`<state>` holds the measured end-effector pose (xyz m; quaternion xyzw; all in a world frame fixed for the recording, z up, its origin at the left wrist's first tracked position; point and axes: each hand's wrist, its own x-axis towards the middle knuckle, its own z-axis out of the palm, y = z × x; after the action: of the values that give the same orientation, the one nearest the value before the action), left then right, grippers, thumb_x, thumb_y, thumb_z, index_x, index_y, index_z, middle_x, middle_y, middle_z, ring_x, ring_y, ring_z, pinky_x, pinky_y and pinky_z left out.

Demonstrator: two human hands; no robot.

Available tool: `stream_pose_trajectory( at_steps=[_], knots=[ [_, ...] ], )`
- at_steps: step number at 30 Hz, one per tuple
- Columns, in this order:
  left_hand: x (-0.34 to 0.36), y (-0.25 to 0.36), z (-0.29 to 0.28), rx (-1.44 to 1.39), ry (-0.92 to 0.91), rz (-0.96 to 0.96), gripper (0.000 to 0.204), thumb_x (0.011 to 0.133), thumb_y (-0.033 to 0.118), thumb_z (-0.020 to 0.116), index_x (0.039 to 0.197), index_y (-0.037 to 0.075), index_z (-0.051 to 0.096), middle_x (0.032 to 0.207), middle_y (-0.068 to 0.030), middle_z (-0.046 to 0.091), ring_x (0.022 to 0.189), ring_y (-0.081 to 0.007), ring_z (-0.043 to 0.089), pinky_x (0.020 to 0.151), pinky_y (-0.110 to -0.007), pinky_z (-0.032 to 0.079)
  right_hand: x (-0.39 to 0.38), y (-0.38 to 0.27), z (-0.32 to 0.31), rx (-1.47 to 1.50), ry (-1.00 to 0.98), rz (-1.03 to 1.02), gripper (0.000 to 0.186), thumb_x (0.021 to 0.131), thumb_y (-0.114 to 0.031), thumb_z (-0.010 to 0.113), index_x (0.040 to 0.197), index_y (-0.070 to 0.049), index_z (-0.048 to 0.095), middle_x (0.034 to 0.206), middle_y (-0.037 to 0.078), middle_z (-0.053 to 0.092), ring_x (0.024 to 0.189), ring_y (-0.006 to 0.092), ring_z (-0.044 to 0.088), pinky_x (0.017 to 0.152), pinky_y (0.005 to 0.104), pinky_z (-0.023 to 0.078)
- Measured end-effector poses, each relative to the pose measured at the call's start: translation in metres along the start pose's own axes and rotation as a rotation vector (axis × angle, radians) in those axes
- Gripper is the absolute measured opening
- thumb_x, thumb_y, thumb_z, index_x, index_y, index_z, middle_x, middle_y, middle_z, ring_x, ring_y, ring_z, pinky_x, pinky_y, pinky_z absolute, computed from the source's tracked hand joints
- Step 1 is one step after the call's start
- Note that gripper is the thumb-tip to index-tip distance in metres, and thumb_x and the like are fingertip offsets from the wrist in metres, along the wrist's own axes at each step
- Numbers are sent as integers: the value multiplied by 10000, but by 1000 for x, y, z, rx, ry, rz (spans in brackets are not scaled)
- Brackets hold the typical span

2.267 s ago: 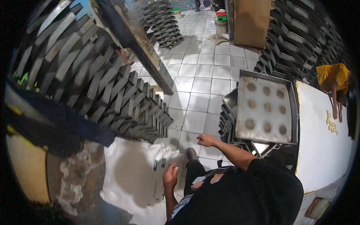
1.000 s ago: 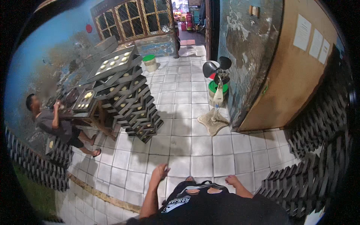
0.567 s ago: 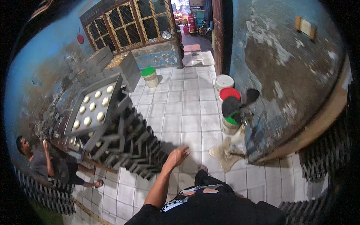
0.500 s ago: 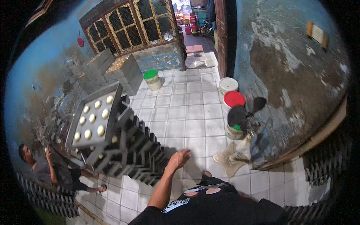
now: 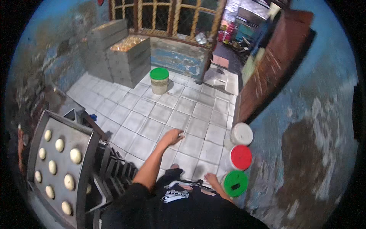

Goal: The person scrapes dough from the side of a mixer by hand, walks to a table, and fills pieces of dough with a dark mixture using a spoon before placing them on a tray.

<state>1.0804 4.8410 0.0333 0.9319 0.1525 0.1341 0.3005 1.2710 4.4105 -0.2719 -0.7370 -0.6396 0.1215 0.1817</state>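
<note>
My left hand (image 5: pixel 172 137) hangs in front of me over the tiled floor, its fingers loosely bent and apart, holding nothing. My right hand (image 5: pixel 212 178) is low by my side, near a bucket with a green lid (image 5: pixel 235 184); it looks loosely open with nothing in it. To the left, a grey metal baking tray (image 5: pixel 74 131) rests on top of a stack of trays (image 5: pixel 114 168). Several pale round dough balls (image 5: pixel 52 166) lie spaced out on it. Neither hand touches the tray.
On the right, a red-lidded bucket (image 5: pixel 241 157) and a white-lidded bucket (image 5: pixel 242 133) line the wall. Another green-lidded bucket (image 5: pixel 159 81) stands ahead, beside stacked grey crates (image 5: pixel 131 63) with packed goods on top. A brown door (image 5: pixel 274 57) stands open at a doorway beyond white floor tiles (image 5: pixel 152 112).
I have moved forward, and my view has turned left. The tray stack sits closer at the lower left, the crates and buckets are nearer, and my right hand has come into view.
</note>
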Motion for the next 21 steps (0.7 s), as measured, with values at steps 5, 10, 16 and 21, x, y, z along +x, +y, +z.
stream_pose_trajectory(
  at_steps=[5,10,16,21],
  knots=[
    [144,-78,-116,-91,155,-18,410,934,321,626,1194,4,638,1117,-228,675,1042,-408,638,904,-474,512,112,11,-55,322,-385,508,194,844,-129,629,1002,-48,705,1007,95,718,873,240,688,750,391,551],
    [230,-199,-181,-159,246,-121,450,955,339,608,1274,21,603,1233,-196,640,1135,-375,606,968,-445,485,336,74,-82,342,-527,401,183,849,-154,617,968,-44,703,940,99,709,810,231,680,696,385,547],
    [170,-391,-220,-22,300,-680,406,961,325,581,1249,41,620,1238,-190,638,1154,-380,588,979,-464,477,629,148,-83,188,-788,136,189,855,-185,603,927,-40,701,858,105,697,733,220,671,631,379,542],
    [73,-424,-279,-77,692,-1063,400,934,303,616,1217,20,646,1196,-214,661,1112,-391,617,962,-471,486,910,194,-94,43,-874,-32,207,861,-211,592,892,-36,699,791,109,688,669,210,664,577,373,538]
  ],
)
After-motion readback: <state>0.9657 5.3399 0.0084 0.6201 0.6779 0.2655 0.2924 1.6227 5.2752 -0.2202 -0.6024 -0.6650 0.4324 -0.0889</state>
